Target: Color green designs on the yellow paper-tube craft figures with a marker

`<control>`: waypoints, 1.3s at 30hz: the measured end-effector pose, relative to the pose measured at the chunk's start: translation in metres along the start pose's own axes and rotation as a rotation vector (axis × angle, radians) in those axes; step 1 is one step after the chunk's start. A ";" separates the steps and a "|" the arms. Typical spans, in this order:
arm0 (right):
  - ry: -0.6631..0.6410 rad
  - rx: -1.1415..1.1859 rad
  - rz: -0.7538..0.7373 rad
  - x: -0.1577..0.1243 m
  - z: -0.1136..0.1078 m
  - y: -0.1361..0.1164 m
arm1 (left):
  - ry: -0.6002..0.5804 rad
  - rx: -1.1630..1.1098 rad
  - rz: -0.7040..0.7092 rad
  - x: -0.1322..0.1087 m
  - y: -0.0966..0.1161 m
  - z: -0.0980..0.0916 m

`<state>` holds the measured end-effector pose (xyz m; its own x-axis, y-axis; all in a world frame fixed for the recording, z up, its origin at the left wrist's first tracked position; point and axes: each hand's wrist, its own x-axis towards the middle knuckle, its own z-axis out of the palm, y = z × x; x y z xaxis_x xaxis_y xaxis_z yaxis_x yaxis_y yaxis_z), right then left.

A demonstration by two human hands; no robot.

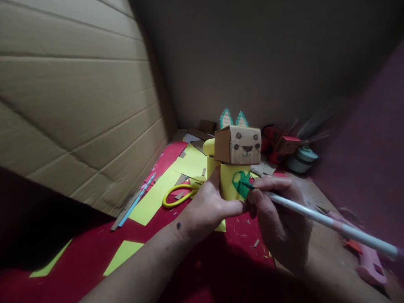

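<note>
A cardboard animal figure (235, 183) has a box head with a drawn face, two pointed ears edged in teal, and a yellow rolled-paper body. My left hand (210, 202) is wrapped round the lower body and keeps it upright. On the front of the body is a green heart (241, 185), partly coloured in, with a yellow patch at its upper left. My right hand (279, 219) grips a long white marker (318, 216), its dark tip at the heart. Yellow-handled scissors (178, 195) lie just left of my left hand, blades partly hidden.
A big cardboard panel (82, 92) leans in from the left. Yellow paper strips (151, 198), a blue striped pencil (137, 200) and scraps lie on the red surface (202, 273). At right are a roll of tape (301, 160), a red cardboard figure (285, 145) and a pink tool (370, 265).
</note>
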<state>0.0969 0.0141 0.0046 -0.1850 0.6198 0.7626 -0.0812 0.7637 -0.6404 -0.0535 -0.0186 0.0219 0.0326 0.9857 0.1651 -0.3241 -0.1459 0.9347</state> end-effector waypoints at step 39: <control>0.011 -0.028 -0.018 -0.001 0.003 0.003 | -0.007 -0.032 0.004 0.000 -0.001 0.002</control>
<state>0.0938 0.0154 0.0016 -0.1735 0.6080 0.7748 -0.0569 0.7792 -0.6242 -0.0512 -0.0183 0.0215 0.0380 0.9845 0.1712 -0.3541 -0.1469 0.9236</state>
